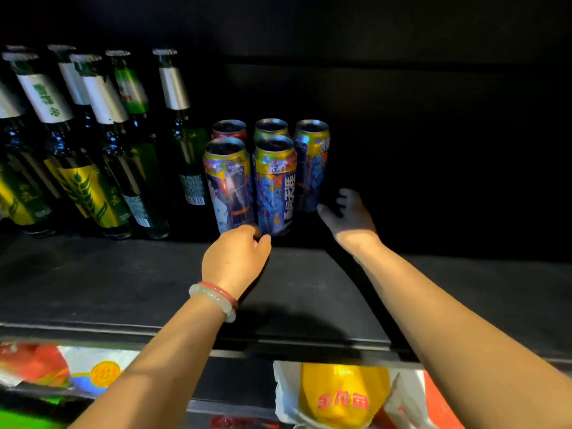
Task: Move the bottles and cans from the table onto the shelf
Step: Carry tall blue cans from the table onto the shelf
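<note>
Head view
Setting: dark shelf with black back wall, dim light; a lower level shows along the bottom edge.
Bottles: row of green glass bottles at 9–10 o'clock, standing on the shelf, silver foil necks, yellow-green labels; they lean in the wide-angle picture.
Cans: five tall blue/yellow cans at centre, just right of the bottles, upright, packed close in two rows; two in front, three behind, the back-left one with a red rim.
Front-left can: front-left can stands just beside the front-right can, seemingly touching.
Left hand: left hand at 6 o'clock of the cans, fingers curled toward the base of the two front cans; fingertips hidden behind the hand, so cannot tell whether its grip holds a can.
Right hand: right hand at 4 o'clock of the cans, in shadow, fingers spread and relaxed, grip open, thumb near the base of the back-right can; contact unclear.
Wrist: pale and red bangles on the left wrist.
Lower level: red, white and yellow bags at 5–7 o'clock under the shelf edge.
</note>
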